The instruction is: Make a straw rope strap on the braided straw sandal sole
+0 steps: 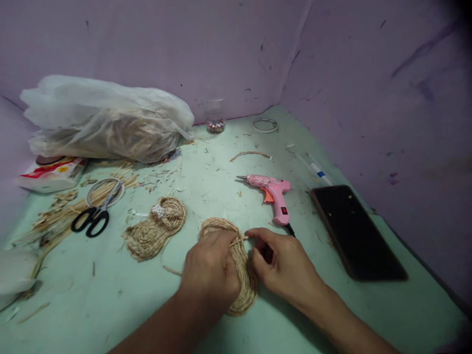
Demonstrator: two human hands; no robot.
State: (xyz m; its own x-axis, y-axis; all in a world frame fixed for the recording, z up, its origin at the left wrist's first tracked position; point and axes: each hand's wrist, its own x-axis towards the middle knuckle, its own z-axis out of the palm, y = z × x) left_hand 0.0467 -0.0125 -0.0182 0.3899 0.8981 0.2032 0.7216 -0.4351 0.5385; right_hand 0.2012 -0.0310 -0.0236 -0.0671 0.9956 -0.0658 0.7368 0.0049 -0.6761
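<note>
A coiled piece of braided straw [245, 280], shaped like a small sole, lies on the table in front of me. My left hand [212, 268] is closed over its left side and grips it. A thin straw strand comes out to the left of that hand. My right hand [278, 255] is at the piece's right edge, fingers curled, with the index fingertip at the end of a short light strand [246, 238]. Left of them rests a similar braided straw piece [151, 236] with a white beaded ornament [158, 211].
A pink glue gun [273, 189] lies beyond my right hand, a black phone [359, 236] to the right. Black-handled scissors [98, 216], loose straw [55, 226] and a plastic bag [110, 120] are at left. A bead jar [216, 125] stands at the back.
</note>
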